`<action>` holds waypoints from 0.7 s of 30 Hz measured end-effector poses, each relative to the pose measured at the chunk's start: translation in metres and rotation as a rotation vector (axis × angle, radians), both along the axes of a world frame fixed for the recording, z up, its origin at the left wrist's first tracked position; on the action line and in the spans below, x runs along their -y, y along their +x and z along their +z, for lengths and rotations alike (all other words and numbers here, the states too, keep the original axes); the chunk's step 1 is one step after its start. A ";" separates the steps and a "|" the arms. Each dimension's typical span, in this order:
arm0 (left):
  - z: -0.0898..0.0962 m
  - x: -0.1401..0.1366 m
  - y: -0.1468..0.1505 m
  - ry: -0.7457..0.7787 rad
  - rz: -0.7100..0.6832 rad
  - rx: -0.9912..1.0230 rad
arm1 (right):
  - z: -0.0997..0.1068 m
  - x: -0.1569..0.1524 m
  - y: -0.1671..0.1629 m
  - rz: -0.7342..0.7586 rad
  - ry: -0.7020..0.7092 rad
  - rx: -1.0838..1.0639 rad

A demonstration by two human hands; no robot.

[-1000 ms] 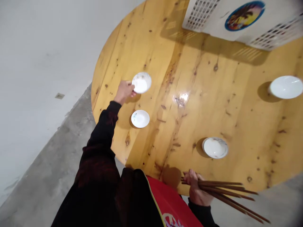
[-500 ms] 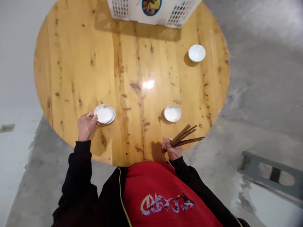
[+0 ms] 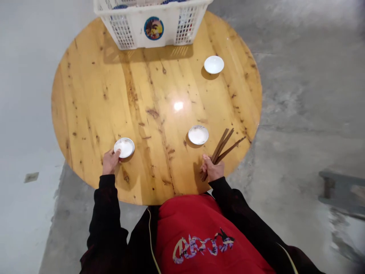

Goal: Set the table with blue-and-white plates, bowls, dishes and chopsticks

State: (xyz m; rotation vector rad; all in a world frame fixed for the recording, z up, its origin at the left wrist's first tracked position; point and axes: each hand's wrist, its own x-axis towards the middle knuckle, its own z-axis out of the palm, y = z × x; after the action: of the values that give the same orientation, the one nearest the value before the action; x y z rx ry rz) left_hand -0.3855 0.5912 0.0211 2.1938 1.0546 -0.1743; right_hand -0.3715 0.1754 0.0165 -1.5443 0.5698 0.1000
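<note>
My left hand (image 3: pixel 110 161) pinches the near-left rim of a small white saucer (image 3: pixel 124 147), thumb on top. A second rim shows just beneath that saucer, so two seem stacked. In my right hand (image 3: pixel 213 169) is a bundle of several brown chopsticks (image 3: pixel 221 146), their long ends fanned out up and to the right. Beyond that hand lies a small white dish (image 3: pixel 198 135) with a patterned rim, apart from it. A white bowl (image 3: pixel 213 65) stands farther back on the right.
The round wooden table (image 3: pixel 94 102) reaches up to my body. At its far side stands a white plastic basket (image 3: pixel 139 28) with slotted walls and blue things inside. A grey stool (image 3: pixel 342 192) is on the floor to the right.
My view has shifted, bringing more of the basket into sight. The saucer in my left hand now lines up more closely over the lower one. The chopsticks point more upward.
</note>
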 end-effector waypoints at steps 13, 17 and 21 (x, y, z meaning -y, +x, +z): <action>0.023 0.156 0.050 -0.231 -0.365 0.211 | -0.002 0.021 0.009 -0.123 0.103 -0.045; 0.028 0.232 0.095 -0.027 -0.630 0.126 | 0.000 0.031 0.006 -0.130 0.114 -0.031; 0.029 0.273 0.119 0.123 -0.743 0.011 | 0.001 0.049 0.000 -0.162 0.102 -0.003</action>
State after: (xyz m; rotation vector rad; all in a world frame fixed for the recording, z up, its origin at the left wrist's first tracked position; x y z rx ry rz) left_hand -0.2669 0.3180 0.0497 2.6000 0.1996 -0.4314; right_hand -0.3717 0.1264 0.0179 -1.3948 0.6794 0.0073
